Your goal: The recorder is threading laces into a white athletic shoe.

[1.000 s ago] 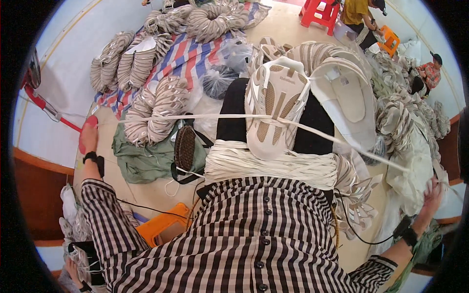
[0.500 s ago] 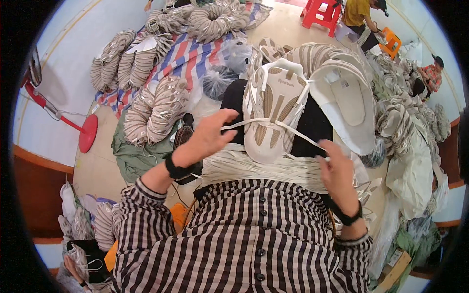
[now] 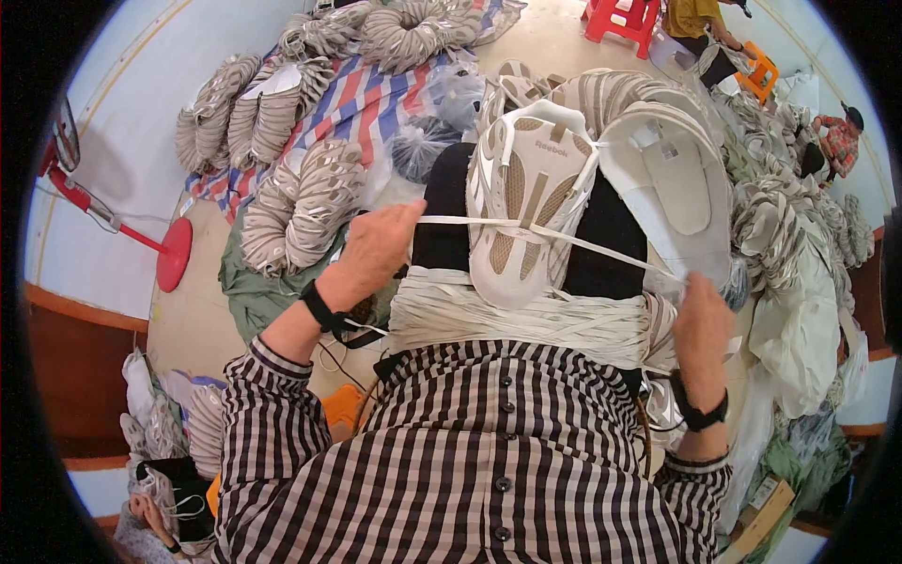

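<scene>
A beige and white shoe upper (image 3: 534,169) with mesh panels lies across my lap, its toe toward me. One white shoelace (image 3: 606,250) crosses its front and is drawn out to both sides. My left hand (image 3: 381,246) is closed round the lace's left end. Out to the right, my right hand (image 3: 703,329) is closed on the other end. A bundle of loose white laces (image 3: 517,324) lies over my lap below the toe. To the right of the upper rests another one, a white upper (image 3: 669,183) opened out with its pale inside showing.
Coiled stacks of uppers (image 3: 301,207) lie to the left, some on a striped sheet (image 3: 362,103). A red-based fan (image 3: 175,254) stands at the far left. More uppers (image 3: 775,226) are heaped on the right. Two people sit at the upper right near a red stool (image 3: 622,21).
Both hands have moved outward, the right one farther and lower, and their fingers have closed. The lace is now pulled straight and taut across the upper.
</scene>
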`<state>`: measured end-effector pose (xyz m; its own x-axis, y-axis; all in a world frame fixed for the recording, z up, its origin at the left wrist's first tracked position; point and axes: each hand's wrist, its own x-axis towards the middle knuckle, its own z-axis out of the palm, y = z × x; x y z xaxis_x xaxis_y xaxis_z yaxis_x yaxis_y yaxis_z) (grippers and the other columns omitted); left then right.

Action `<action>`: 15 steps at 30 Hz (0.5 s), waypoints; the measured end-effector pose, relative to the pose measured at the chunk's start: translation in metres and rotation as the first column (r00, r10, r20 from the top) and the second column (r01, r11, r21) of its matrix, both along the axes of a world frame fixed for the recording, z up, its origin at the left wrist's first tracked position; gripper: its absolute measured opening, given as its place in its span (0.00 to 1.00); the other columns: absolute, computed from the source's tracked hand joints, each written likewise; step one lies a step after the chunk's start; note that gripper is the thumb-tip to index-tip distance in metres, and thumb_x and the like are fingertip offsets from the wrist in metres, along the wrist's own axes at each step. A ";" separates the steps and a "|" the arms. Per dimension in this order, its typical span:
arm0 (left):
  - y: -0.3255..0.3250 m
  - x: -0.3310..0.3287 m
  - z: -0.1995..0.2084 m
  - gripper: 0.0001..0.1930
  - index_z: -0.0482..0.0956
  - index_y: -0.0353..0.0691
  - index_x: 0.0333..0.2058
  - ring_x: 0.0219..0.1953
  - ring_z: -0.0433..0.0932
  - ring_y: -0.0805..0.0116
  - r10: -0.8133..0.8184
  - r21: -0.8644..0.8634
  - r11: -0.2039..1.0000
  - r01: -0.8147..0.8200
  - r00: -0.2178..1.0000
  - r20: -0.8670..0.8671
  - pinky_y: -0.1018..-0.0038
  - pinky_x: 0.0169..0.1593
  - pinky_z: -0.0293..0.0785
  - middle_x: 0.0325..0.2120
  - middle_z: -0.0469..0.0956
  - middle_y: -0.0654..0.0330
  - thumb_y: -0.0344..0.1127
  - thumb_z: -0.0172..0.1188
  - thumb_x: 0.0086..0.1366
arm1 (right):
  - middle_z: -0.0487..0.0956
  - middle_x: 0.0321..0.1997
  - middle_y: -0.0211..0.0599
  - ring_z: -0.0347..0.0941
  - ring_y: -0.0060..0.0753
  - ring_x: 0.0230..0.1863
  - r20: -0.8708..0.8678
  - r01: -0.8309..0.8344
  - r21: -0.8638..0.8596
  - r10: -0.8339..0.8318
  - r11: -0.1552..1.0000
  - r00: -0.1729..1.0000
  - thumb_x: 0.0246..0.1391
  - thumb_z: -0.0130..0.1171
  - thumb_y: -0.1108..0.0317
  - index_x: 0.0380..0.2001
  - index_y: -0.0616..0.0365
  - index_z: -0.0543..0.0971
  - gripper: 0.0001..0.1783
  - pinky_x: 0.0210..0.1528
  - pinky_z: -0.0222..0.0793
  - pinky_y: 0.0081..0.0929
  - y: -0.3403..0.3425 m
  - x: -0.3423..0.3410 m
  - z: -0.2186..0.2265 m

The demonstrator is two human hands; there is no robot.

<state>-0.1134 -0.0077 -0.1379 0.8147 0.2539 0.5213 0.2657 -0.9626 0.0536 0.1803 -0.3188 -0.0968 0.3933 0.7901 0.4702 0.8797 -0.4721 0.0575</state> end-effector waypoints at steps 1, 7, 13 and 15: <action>0.005 -0.009 -0.002 0.15 0.72 0.36 0.43 0.30 0.77 0.55 0.060 -0.004 0.998 -0.060 0.997 -0.041 0.65 0.31 0.72 0.25 0.76 0.54 0.23 0.50 0.54 | 0.73 0.26 0.46 0.73 0.52 0.30 0.015 0.025 0.032 -0.025 0.999 1.000 0.50 0.48 0.77 0.32 0.59 0.70 0.05 0.30 0.67 0.44 -0.013 0.008 0.004; 0.033 -0.067 0.015 0.23 0.69 0.38 0.50 0.29 0.77 0.53 0.163 0.008 0.986 -0.165 0.959 -0.231 0.61 0.31 0.71 0.27 0.77 0.50 0.22 0.50 0.53 | 0.75 0.32 0.52 0.73 0.56 0.35 0.030 0.388 -0.077 -0.387 0.918 0.922 0.50 0.46 0.80 0.39 0.62 0.72 0.12 0.36 0.67 0.45 -0.098 0.049 0.011; 0.090 -0.156 0.033 0.08 0.72 0.37 0.37 0.28 0.76 0.45 0.534 0.105 0.845 -0.524 0.831 -0.157 0.55 0.28 0.68 0.21 0.74 0.44 0.24 0.48 0.57 | 0.76 0.40 0.59 0.72 0.62 0.41 0.083 0.479 -0.049 -0.474 0.877 0.877 0.55 0.44 0.76 0.49 0.64 0.71 0.18 0.41 0.67 0.46 -0.195 0.112 0.007; 0.105 -0.191 0.031 0.08 0.72 0.36 0.37 0.28 0.76 0.45 0.568 0.147 0.823 -0.549 0.803 -0.179 0.55 0.28 0.68 0.22 0.75 0.44 0.25 0.48 0.58 | 0.76 0.40 0.60 0.72 0.62 0.41 0.025 0.516 -0.070 -0.515 0.854 0.857 0.57 0.42 0.75 0.50 0.64 0.71 0.18 0.42 0.67 0.46 -0.222 0.125 0.016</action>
